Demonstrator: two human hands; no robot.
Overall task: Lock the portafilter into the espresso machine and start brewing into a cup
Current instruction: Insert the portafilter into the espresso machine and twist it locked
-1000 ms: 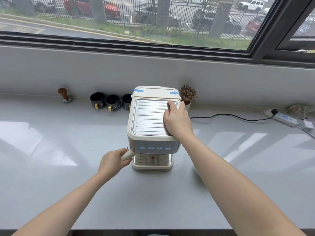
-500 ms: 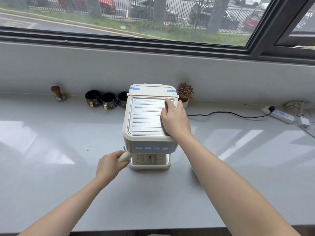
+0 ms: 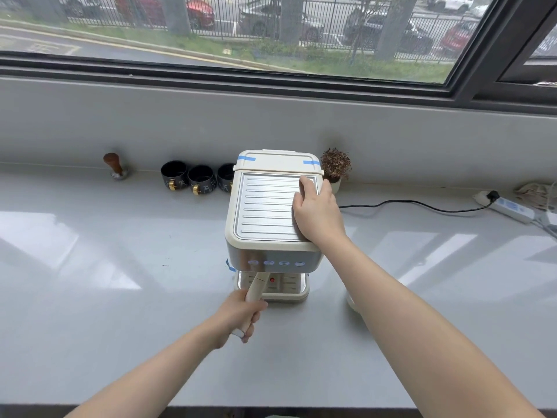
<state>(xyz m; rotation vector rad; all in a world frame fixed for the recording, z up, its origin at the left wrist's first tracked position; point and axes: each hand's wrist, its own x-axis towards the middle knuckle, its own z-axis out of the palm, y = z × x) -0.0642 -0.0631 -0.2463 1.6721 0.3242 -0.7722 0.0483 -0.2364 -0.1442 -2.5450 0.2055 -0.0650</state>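
Note:
A cream espresso machine (image 3: 265,206) stands in the middle of the grey counter, seen from above. My right hand (image 3: 318,214) lies flat on the right side of its ribbed top. My left hand (image 3: 241,316) grips the cream portafilter handle (image 3: 256,286), which points out from under the machine's front towards me. The portafilter's head is hidden under the machine. Three dark cups (image 3: 200,179) with gold handles sit in a row behind the machine's left side. Below the front panel lies the drip tray (image 3: 289,286), with no cup visible on it.
A wooden-handled tamper (image 3: 116,167) stands at the back left. A small dried plant in a pot (image 3: 336,167) sits behind the machine's right side. A black cable (image 3: 407,205) runs to a power strip (image 3: 509,208) at the far right. A pale round object (image 3: 351,303) peeks out beside my right forearm.
My left hand has swung the portafilter handle from the machine's left side round to the front, pointing towards me. My right hand has stayed on the machine's top.

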